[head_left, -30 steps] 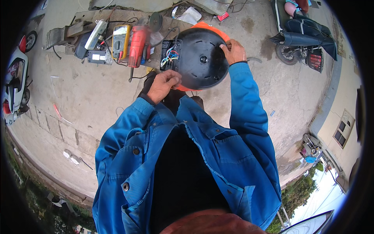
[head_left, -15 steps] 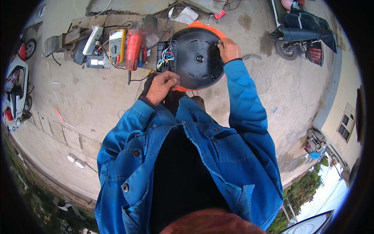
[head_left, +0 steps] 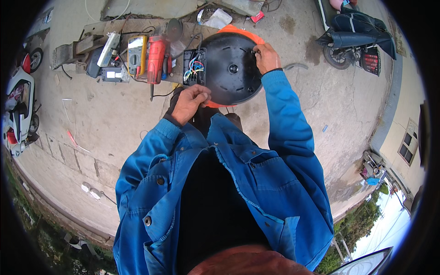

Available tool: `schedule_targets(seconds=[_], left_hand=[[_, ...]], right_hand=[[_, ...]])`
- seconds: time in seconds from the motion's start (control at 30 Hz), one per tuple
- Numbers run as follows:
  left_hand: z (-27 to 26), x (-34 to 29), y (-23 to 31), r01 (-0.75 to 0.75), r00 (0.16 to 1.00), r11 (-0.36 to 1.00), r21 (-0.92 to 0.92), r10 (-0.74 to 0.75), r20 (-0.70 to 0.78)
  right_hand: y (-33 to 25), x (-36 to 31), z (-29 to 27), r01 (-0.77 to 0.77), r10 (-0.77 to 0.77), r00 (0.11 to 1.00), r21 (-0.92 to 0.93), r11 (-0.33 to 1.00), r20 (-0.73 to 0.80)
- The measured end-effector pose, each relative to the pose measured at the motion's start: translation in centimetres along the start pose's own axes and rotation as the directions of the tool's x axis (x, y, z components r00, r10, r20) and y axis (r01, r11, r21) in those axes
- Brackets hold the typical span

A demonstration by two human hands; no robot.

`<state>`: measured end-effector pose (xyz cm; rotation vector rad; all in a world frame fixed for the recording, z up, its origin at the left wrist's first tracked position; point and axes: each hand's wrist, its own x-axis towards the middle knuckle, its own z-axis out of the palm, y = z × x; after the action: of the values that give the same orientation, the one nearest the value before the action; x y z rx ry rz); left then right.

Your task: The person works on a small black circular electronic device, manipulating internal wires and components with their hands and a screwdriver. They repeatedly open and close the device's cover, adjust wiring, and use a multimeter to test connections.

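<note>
A round black plastic base (head_left: pixel 222 85) with slots and a central hub lies before me, with orange casing (head_left: pixel 247 33) showing around its edge. On its left side sits an open black box (head_left: pixel 201 54) with a tangle of coloured wires (head_left: pixel 194 68) inside. My right hand (head_left: pixel 268 59) is closed in a pinch over the base's right part; whatever its fingertips hold is too small to make out. My left hand (head_left: pixel 189 103) rests by the base's lower left edge, just below the box. Its thumb and fingers are pressed together, and their contents cannot be made out.
Left of the box lie a red angle grinder (head_left: pixel 156 59), a yellow multimeter (head_left: pixel 136 55) and a power strip (head_left: pixel 109 48). Clear plastic (head_left: pixel 217 19) and a small red packet (head_left: pixel 257 17) lie beyond. Parked motorbikes stand at left (head_left: pixel 20 101) and far right (head_left: pixel 353 36).
My right hand has shifted very slightly left and away from me, still pinched over the base. My left hand stays almost where it was.
</note>
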<state>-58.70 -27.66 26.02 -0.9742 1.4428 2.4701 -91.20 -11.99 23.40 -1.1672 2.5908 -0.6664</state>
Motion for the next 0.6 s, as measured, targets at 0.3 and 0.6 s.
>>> schedule_targets(seconds=[0.3, 0.6], left_hand=[[0.1, -0.1, 0.1, -0.012, 1.000, 1.000, 0.003, 0.012, 0.005], [0.6, -0.2, 0.6, -0.004, 1.000, 0.998, -0.055, 0.004, 0.008]], right_hand=[[0.0, -0.3, -1.3, 0.017, -0.015, 0.997, 0.028, 0.999, -0.070], [-1.5, -1.1, -3.3, -0.126, 0.143, 0.987, 0.186, 0.974, -0.078]])
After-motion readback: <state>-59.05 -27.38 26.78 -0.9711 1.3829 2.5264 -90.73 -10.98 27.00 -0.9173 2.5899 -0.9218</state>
